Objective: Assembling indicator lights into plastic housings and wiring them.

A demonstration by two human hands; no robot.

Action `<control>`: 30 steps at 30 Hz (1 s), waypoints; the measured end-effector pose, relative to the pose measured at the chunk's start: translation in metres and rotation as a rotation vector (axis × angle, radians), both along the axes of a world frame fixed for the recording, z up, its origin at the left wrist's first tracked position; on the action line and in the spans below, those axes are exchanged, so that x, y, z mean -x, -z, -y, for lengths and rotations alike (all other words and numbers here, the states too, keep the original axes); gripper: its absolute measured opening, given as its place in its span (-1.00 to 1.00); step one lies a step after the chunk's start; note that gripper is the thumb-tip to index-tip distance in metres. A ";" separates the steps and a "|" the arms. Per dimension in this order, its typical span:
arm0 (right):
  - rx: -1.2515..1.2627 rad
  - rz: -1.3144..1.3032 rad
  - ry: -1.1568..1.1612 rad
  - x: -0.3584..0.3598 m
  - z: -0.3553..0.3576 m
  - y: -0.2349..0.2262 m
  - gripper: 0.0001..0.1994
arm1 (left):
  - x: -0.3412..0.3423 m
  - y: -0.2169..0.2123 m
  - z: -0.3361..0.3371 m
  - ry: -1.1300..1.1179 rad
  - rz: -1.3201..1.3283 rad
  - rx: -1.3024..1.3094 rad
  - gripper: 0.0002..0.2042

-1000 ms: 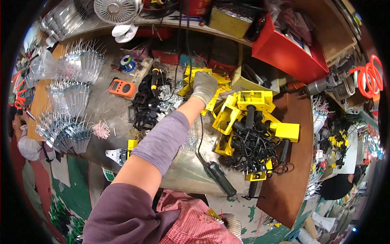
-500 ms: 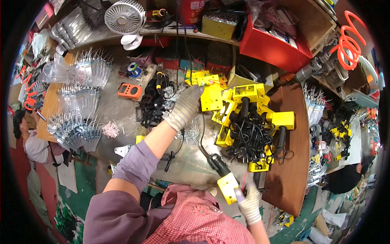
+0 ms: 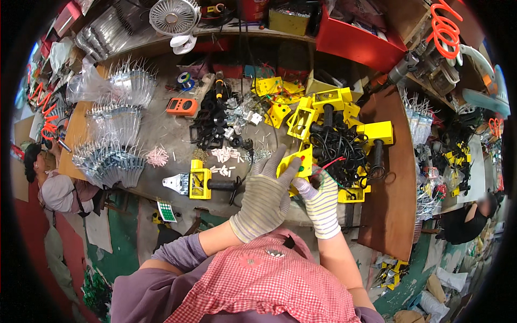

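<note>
Both my hands wear striped knit gloves and meet near the table's front edge. My left hand (image 3: 263, 200) grips a small yellow plate (image 3: 297, 163), which shows a red and a green spot, between its fingers. Right beside it, my right hand (image 3: 321, 207) is closed around a yellow box, mostly hidden below the plate and the fingers. A thin red wire (image 3: 330, 164) sticks out above the right fingers. Just beyond lies a heap of black cables (image 3: 342, 142) with yellow housings (image 3: 375, 131). More yellow plates (image 3: 267, 86) with small coloured parts lie farther back.
Left of my hands lies a yellow frame (image 3: 200, 183) with a black handle and silver bracket. An orange meter (image 3: 182, 106), pink sleeves (image 3: 157, 156) and fanned silver parts (image 3: 110, 164) are farther left. A white fan (image 3: 174, 19) and red bin (image 3: 361, 40) stand behind.
My left hand has come back from the far plates, bringing a yellow plate toward me. My right hand has risen with the yellow box, and the two hands are now together.
</note>
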State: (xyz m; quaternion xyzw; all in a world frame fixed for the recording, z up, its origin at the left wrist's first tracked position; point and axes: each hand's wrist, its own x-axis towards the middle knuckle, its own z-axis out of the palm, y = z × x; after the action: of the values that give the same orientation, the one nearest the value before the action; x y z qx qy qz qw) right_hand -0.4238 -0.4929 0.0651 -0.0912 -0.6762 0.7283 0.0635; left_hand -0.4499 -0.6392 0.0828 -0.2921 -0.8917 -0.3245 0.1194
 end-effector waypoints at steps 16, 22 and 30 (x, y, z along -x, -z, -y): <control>0.076 0.239 -0.348 0.018 -0.040 0.017 -0.82 | -0.001 0.029 0.012 0.163 0.952 -0.649 -0.62; -0.017 0.133 -0.036 0.023 -0.050 0.092 -0.74 | 0.003 0.112 0.011 -0.182 0.384 -0.451 -0.65; 0.164 0.008 0.149 -0.012 -0.056 0.072 -0.83 | -0.021 0.170 0.005 0.838 0.070 0.477 -0.49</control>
State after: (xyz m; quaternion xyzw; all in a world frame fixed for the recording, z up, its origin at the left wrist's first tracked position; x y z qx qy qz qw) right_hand -0.4115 -0.4373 -0.0069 -0.1491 -0.6057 0.7742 0.1069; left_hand -0.4291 -0.6442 -0.0876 -0.6343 -0.7503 -0.1407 -0.1220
